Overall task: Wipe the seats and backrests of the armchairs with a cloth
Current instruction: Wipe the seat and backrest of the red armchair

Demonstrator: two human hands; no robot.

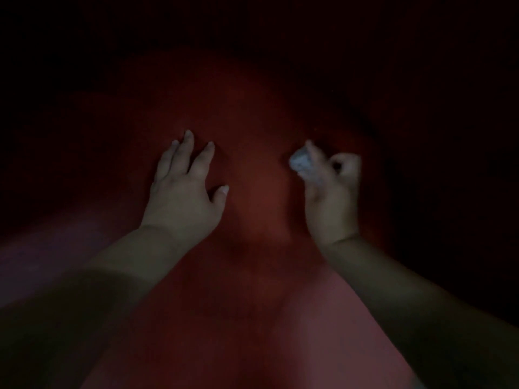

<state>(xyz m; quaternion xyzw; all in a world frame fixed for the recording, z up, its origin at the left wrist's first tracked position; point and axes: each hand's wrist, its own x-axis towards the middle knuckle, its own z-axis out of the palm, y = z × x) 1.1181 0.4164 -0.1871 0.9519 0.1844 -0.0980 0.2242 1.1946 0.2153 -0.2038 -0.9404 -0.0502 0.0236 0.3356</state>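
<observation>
Pinched small and crumpled in the right hand (331,186), fingers curled round it: a pale cloth (300,162), just above the red upholstery. Beneath both hands, dim and blurred, red armchair surface (252,113); seat or backrest, cannot tell. Left of the cloth, well apart from it, left hand (182,189) laid flat on the red, fingers straight and spread, holding nothing.

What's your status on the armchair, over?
Left hand flat on red upholstery. Right hand grips small pale cloth. Very dark; no obstruction visible.
</observation>
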